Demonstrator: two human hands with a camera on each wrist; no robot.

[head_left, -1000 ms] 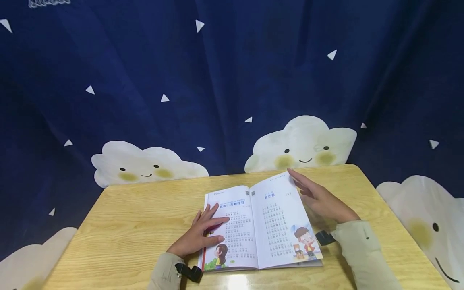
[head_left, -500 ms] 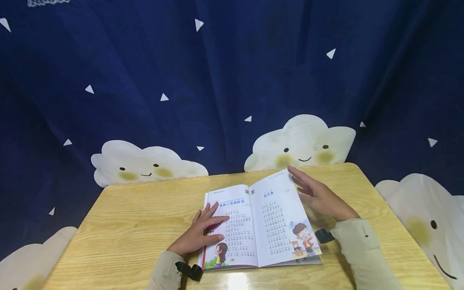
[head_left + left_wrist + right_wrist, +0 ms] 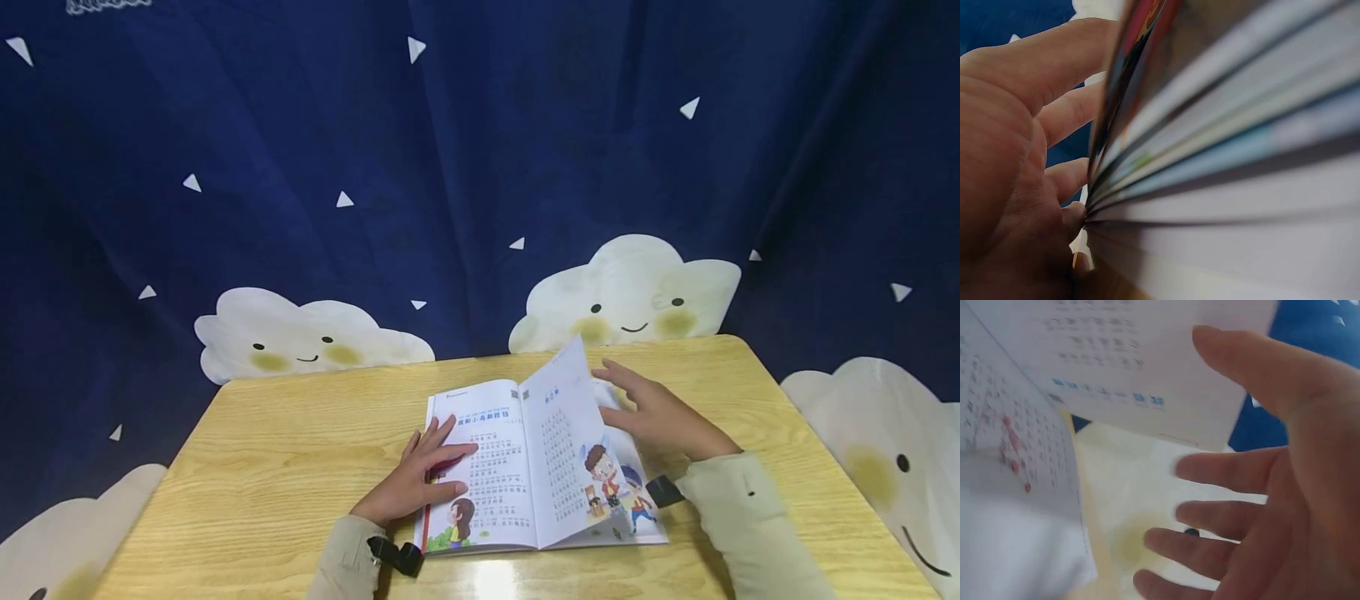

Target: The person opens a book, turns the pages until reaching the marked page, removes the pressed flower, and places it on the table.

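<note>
An open children's book [image 3: 491, 450] with printed text and cartoon figures lies on the table. My left hand [image 3: 416, 479] rests over its left edge, fingers spread and fairly straight, thumb and index fingertip on the left page. In the left wrist view, fanned page edges [image 3: 1222, 156] stand beside that hand's fingers. A single right-hand leaf [image 3: 558, 442] stands raised at a slant, uncovering part of the illustrated page [image 3: 641, 500] beneath. My right hand [image 3: 667, 414] is just right of this leaf, fingers apart and extended. In the right wrist view, its thumb overlaps a page [image 3: 1147, 362].
The book lies near the front of a light wooden table [image 3: 285, 458]. Behind the table hangs a dark blue curtain [image 3: 465, 167] with white triangles and smiling clouds [image 3: 633, 292]. A black wrist strap [image 3: 395, 556] is on the left sleeve.
The right leaf has risen and swung left, its top corner now away from my right fingertips, showing another page below. My left hand keeps its place on the left page.
</note>
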